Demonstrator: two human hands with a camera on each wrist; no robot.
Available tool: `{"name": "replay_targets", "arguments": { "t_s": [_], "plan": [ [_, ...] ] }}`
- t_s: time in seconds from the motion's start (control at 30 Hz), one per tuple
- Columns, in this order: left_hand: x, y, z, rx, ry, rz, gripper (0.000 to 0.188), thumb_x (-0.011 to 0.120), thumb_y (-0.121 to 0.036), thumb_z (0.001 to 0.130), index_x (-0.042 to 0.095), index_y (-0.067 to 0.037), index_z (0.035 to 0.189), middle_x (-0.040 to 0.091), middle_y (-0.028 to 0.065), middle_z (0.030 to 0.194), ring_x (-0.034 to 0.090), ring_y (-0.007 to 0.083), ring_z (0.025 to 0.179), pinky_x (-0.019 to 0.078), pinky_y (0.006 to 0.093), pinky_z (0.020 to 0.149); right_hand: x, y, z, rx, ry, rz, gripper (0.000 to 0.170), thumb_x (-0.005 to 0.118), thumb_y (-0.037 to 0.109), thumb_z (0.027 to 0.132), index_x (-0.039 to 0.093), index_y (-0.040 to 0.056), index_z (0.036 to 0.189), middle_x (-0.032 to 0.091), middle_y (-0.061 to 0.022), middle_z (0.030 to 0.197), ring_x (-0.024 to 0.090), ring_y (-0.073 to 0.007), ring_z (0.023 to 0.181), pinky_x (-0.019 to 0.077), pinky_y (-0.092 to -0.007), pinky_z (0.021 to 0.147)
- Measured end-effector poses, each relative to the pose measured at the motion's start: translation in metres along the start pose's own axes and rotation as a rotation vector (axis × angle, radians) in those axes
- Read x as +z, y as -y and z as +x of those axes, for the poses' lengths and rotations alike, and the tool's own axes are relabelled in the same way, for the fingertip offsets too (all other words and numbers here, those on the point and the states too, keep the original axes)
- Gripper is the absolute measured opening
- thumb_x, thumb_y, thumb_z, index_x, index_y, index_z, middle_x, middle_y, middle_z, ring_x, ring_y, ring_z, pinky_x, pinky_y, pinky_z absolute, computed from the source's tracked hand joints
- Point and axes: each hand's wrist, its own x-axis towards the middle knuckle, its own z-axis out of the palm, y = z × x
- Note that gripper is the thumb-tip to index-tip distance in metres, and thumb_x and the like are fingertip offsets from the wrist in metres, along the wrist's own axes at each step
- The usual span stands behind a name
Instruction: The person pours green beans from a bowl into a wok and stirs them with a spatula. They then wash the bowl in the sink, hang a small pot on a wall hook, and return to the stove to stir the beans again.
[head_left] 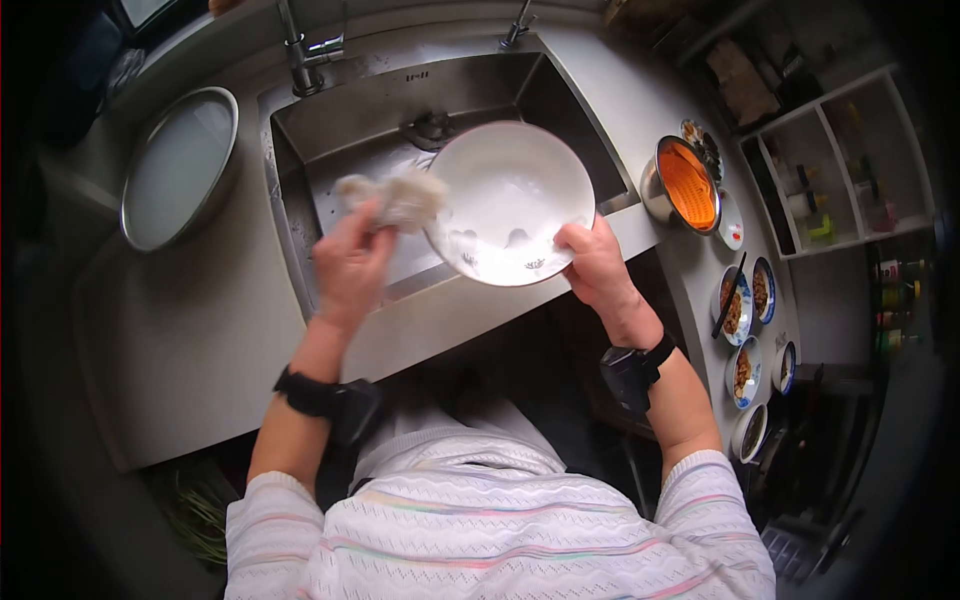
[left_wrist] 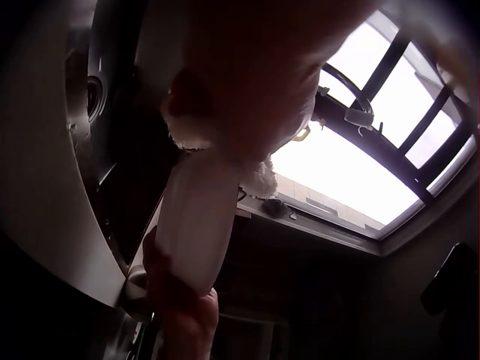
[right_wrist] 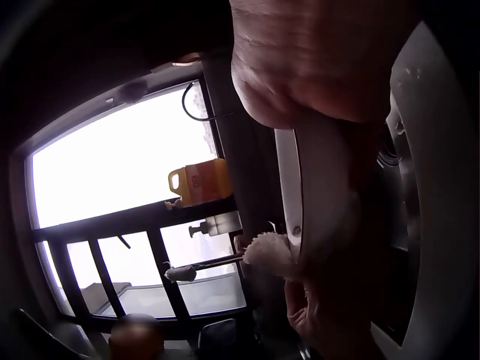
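Over the sink, my right hand [head_left: 597,262] grips a white shallow bowl [head_left: 510,190] by its lower right rim, thumb on the inner face. The bowl is tilted so its inside faces me, and small dark motifs mark its near side. My left hand [head_left: 352,265] holds a whitish cloth [head_left: 400,198], blurred in the head view, at the bowl's left rim. Both wrist views show a fluffy edge on the cloth [right_wrist: 268,256] close against the bowl [right_wrist: 319,180]. In the left wrist view the hand hides much of the cloth [left_wrist: 261,178].
Below the bowl is a steel sink [head_left: 350,130] with a faucet [head_left: 305,65] behind it. A large round pale dish [head_left: 185,165] stands on the left counter. To the right are a metal bowl [head_left: 655,195] holding an orange basket [head_left: 690,185] and several small food bowls [head_left: 735,310].
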Motion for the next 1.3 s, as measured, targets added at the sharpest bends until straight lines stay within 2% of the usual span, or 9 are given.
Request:
{"name": "replay_targets", "arguments": {
  "t_s": [0.1,0.33,0.4,0.47,0.6,0.73,0.93,1.0,1.3],
  "plan": [
    [-0.069,0.020,-0.004,0.013,-0.090,0.112,0.030,0.060,-0.003,0.077,0.059,-0.003,0.108,0.061,0.0088,0.084,0.059,0.0116,0.071,0.0467,0.0250,0.062,0.005,0.000,0.010,-0.882,-0.108,-0.959,0.064,0.040,-0.007,0.069,0.031,0.0031,0.132,0.051,-0.0195,0.111,0.054,-0.0317,0.101,0.0458,-0.0364,0.084],
    [-0.193,0.049,-0.043,-0.011,0.050,0.757,0.037,0.060,-0.004,0.077,0.055,-0.005,0.114,0.058,0.0062,0.077,0.054,0.0120,0.063,0.0452,0.0274,0.058,0.024,0.017,0.002,-1.247,-0.103,-1.437,0.071,0.052,-0.009,0.066,0.033,0.0083,0.132,0.049,-0.0235,0.109,0.054,-0.0368,0.094,0.0466,-0.0408,0.080],
    [-0.190,0.015,-0.040,-0.483,0.148,0.912,0.044,0.060,-0.006,0.076,0.052,-0.006,0.119,0.058,0.0053,0.076,0.055,0.0123,0.064,0.0445,0.0269,0.056,0.026,0.016,0.002,-1.271,-0.107,-1.420,0.068,0.051,-0.008,0.068,0.034,0.0067,0.132,0.050,-0.0242,0.109,0.054,-0.0373,0.095,0.0464,-0.0408,0.080],
    [-0.183,0.023,-0.043,-0.406,0.101,0.660,0.046,0.060,-0.007,0.078,0.048,-0.006,0.122,0.057,0.0045,0.076,0.055,0.0129,0.063,0.0446,0.0263,0.055,0.020,0.012,0.001,-1.336,-0.092,-1.285,0.065,0.048,-0.007,0.068,0.034,0.0017,0.130,0.050,-0.0260,0.112,0.053,-0.0392,0.098,0.0458,-0.0408,0.082],
    [-0.090,0.006,-0.029,-0.520,0.428,-0.239,0.051,0.058,-0.011,0.083,0.037,-0.004,0.130,0.059,0.0062,0.086,0.058,0.0161,0.070,0.0472,0.0249,0.055,0.018,-0.025,-0.012,-0.750,-0.118,-0.417,0.065,0.039,-0.005,0.072,0.025,0.0016,0.136,0.047,-0.0103,0.121,0.046,-0.0146,0.108,0.0363,-0.0262,0.094],
    [-0.009,-0.026,-0.047,-0.596,0.702,-1.006,0.048,0.053,-0.016,0.086,0.033,0.002,0.126,0.052,0.0140,0.114,0.057,0.0233,0.095,0.0510,0.0345,0.074,0.022,-0.035,-0.063,-0.467,-0.076,0.014,0.055,0.039,-0.004,0.071,0.037,-0.0014,0.126,0.053,-0.0102,0.109,0.050,-0.0160,0.100,0.0404,-0.0266,0.088],
    [0.071,-0.065,-0.086,-0.751,0.670,-0.992,0.050,0.056,-0.010,0.080,0.037,0.001,0.124,0.052,0.0118,0.114,0.053,0.0238,0.104,0.0398,0.0382,0.093,-0.057,-0.068,-0.139,-0.547,-0.166,-0.063,0.050,0.051,0.007,0.079,0.038,-0.0014,0.126,0.053,-0.0106,0.110,0.051,-0.0159,0.100,0.0435,-0.0289,0.086],
    [0.096,-0.076,-0.100,-0.786,0.802,-0.943,0.050,0.058,-0.010,0.079,0.038,0.001,0.124,0.052,0.0115,0.113,0.053,0.0237,0.104,0.0410,0.0371,0.091,-0.098,-0.075,-0.177,-0.274,-0.192,0.019,0.050,0.060,0.021,0.081,0.042,0.0029,0.124,0.058,-0.0082,0.100,0.056,-0.0141,0.092,0.0495,-0.0281,0.071],
    [0.207,-0.140,-0.203,-0.791,1.059,-0.883,0.050,0.058,-0.014,0.080,0.039,0.001,0.123,0.053,0.0124,0.115,0.053,0.0243,0.105,0.0437,0.0396,0.089,-0.400,-0.185,-0.428,-0.471,-1.253,0.531,0.024,0.061,0.024,0.084,0.055,0.0062,0.098,0.063,-0.0081,0.081,0.062,-0.0168,0.067,0.0497,-0.0275,0.053]
  ]
}}
